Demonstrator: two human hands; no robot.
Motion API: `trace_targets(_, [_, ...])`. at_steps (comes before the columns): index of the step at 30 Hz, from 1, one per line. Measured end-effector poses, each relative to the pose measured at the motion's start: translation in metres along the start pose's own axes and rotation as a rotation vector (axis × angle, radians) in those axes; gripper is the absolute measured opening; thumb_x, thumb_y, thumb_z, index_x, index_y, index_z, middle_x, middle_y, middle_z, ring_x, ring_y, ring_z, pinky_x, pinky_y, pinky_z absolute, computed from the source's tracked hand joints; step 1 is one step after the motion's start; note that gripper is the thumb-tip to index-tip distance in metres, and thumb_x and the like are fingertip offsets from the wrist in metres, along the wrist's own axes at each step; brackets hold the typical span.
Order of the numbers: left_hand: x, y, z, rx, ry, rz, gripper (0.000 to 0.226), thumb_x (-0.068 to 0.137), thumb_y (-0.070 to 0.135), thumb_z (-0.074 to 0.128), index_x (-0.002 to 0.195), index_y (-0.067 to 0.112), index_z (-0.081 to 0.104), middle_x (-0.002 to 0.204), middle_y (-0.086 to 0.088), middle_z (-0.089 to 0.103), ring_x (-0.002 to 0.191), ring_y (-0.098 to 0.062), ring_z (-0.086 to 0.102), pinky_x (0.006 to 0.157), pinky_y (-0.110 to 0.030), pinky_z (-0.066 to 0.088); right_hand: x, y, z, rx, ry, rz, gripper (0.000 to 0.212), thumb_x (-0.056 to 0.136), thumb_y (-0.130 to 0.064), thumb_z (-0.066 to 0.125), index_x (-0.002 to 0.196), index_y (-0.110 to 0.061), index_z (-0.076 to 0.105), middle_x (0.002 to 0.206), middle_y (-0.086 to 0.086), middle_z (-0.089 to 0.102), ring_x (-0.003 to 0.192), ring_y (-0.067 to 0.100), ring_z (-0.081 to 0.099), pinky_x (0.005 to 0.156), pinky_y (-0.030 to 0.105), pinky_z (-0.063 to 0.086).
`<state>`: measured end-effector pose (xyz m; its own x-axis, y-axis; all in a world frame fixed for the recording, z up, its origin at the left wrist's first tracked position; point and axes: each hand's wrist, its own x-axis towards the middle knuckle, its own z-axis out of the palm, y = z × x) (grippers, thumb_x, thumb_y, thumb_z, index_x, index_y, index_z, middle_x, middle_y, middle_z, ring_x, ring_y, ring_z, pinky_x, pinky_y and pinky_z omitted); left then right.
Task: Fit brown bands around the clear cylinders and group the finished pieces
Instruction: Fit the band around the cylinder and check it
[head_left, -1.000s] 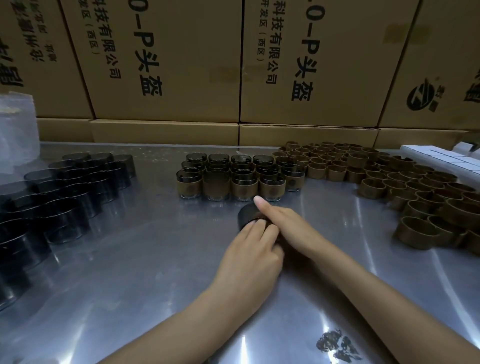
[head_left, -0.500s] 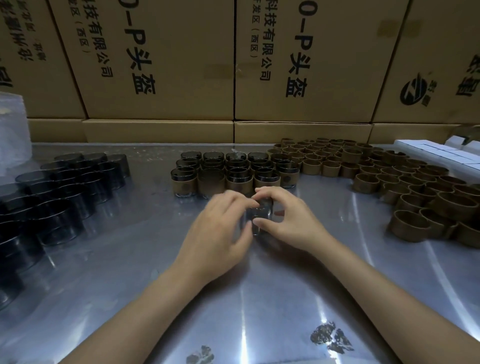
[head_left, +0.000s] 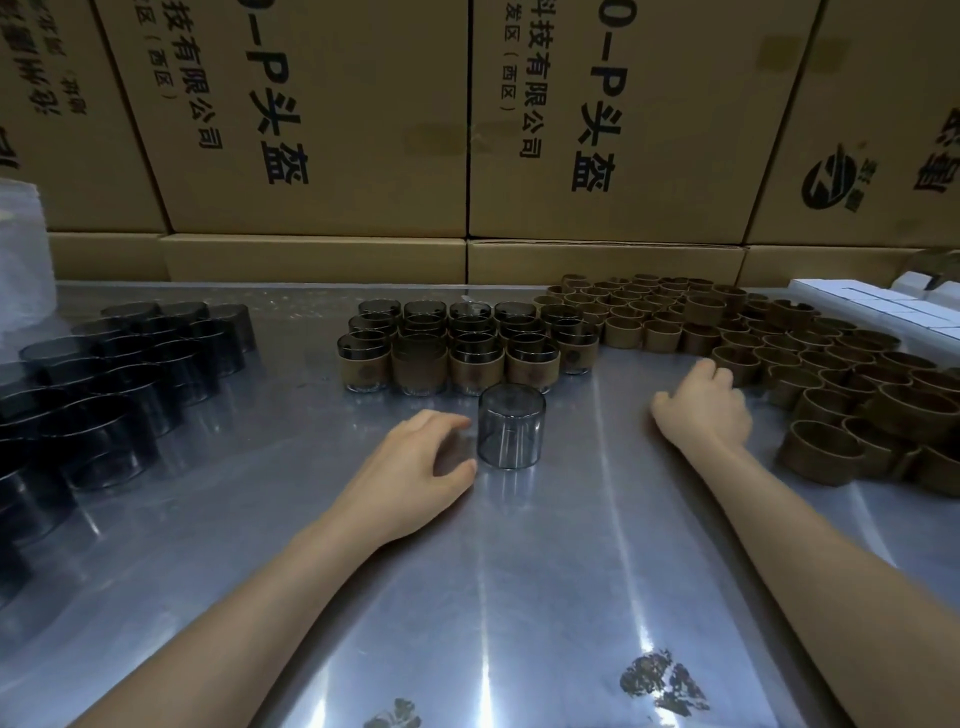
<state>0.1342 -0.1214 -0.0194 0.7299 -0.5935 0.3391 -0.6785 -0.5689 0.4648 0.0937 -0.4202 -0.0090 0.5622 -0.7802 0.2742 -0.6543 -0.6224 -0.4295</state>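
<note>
Clear smoky plastic cylinder (head_left: 511, 426), bare of any band, stands upright and alone on the shiny metal desk (head_left: 519, 597), just in front of the group of finished pieces. The left hand (head_left: 415, 467) lies on the desk just beside it on the left, fingers relaxed and loosely curved toward its wall, holding nothing; whether the fingertips touch the wall cannot be told. The right hand (head_left: 704, 408) is well apart from the cylinder, off to the right, with fingers curled at the near edge of the spread of loose brown bands (head_left: 779, 343); whether it pinches one of them cannot be made out.

Behind the lone cylinder stand the finished banded cylinders (head_left: 457, 343), packed in tidy rows, each with a brown band round its lower half and the clear rim showing above. The loose bands lie from just right of that group across to the right edge of the desk, most standing on edge as open rings. On the far left sits a cluster of dark clear unbanded cylinders (head_left: 104, 379), close together. A white-clouded plastic stack (head_left: 21, 249) rises at the left edge. Large tan cardboard boxes (head_left: 322, 114) printed with black characters stand along the back of the desk, and white flat boxes (head_left: 872, 306) lie at the far right.
</note>
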Motion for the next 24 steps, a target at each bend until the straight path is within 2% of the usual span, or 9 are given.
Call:
trace_targets(6, [0.002,-0.002,0.0,0.018,-0.021,0.026,0.038,0.092,0.033,0.056,0.129,0.023,0.055,0.125,0.008,0.051,0.119,-0.011,0.045,0.101,-0.027,0.037,0.032,0.003,0.007,-0.011,0.018,0.113,0.064,0.093,-0.027,0.054,0.144,-0.006,0.022,0.123,0.022,0.057,0.108,0.04,0.058,0.082,0.043,0.048])
trace_targets(9, [0.004,-0.003,0.0,0.031,-0.029,0.03,0.035,0.093,0.034,0.055,0.126,0.024,0.056,0.122,0.009,0.051,0.116,-0.012,0.044,0.099,-0.025,0.036,0.043,0.01,0.008,-0.078,0.026,0.11,0.064,0.094,-0.027,0.052,0.146,-0.007,0.022,0.12,0.024,0.059,0.108,0.04,0.058,0.083,0.043,0.047])
trace_targets(11, [0.004,-0.004,0.0,0.039,-0.032,0.034,0.034,0.093,0.035,0.055,0.125,0.024,0.057,0.12,0.01,0.05,0.114,-0.013,0.043,0.096,-0.024,0.034,0.048,0.013,0.01,-0.113,0.026,0.099,0.059,0.095,-0.026,0.051,0.144,-0.006,0.026,0.121,0.024,0.059,0.109,0.041,0.057,0.085,0.044,0.046])
trace_targets(14, [0.005,-0.005,0.001,0.032,-0.033,0.032,0.033,0.093,0.034,0.055,0.124,0.024,0.058,0.116,0.011,0.05,0.113,-0.013,0.043,0.096,-0.024,0.035,0.053,0.014,0.01,-0.113,0.023,0.105,0.042,0.095,-0.024,0.05,0.13,-0.004,0.039,0.119,0.024,0.058,0.108,0.041,0.057,0.085,0.046,0.046])
trace_targets(20, [0.005,-0.005,0.001,0.029,-0.044,0.033,0.031,0.093,0.036,0.054,0.123,0.027,0.057,0.114,0.014,0.048,0.112,-0.011,0.041,0.095,-0.023,0.034,0.049,0.02,0.012,-0.127,0.092,0.011,0.027,0.096,-0.015,0.048,0.119,-0.002,0.045,0.114,0.026,0.059,0.105,0.044,0.056,0.082,0.045,0.044])
trace_targets(24, [0.005,-0.004,0.0,0.026,-0.047,0.025,0.032,0.093,0.035,0.054,0.124,0.028,0.057,0.117,0.013,0.049,0.113,-0.012,0.04,0.096,-0.024,0.034,0.041,0.023,0.011,-0.167,0.127,-0.098,0.02,0.098,-0.02,0.046,0.111,-0.004,0.049,0.104,0.023,0.063,0.096,0.041,0.06,0.069,0.039,0.038])
